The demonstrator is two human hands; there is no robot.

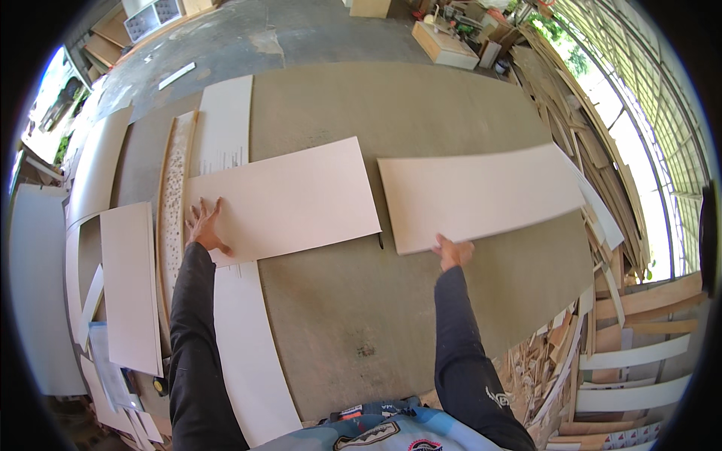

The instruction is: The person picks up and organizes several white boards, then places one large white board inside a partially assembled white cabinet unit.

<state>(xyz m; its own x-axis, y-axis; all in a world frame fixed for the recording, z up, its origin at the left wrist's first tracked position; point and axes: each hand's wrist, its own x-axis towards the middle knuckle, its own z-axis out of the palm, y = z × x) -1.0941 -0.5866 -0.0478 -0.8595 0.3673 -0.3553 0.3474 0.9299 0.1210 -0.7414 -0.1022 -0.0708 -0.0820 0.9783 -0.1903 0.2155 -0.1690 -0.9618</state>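
Two pale rectangular boards lie side by side over a large brownish worktable [338, 316], a narrow gap between them. On the left board [301, 199], near its left end, my left hand [205, 227] rests flat with its fingers spread. My right hand [453, 252] grips the near edge of the right board [481, 192], thumb on top and the other fingers mostly hidden beneath. That board looks slightly blurred and reaches toward the table's right edge. The left board lies across a long white panel [248, 346]. A small dark thing [381, 240] shows at its near right corner.
Left of my left hand runs a long wood-edged strip with a speckled face [174, 173]. Another pale board [131, 286] and a black-and-yellow tape measure [160, 385] lie farther left. Stacked planks [594, 150] and wood offcuts [538, 368] crowd the right side. A wooden box [445, 46] stands beyond the table.
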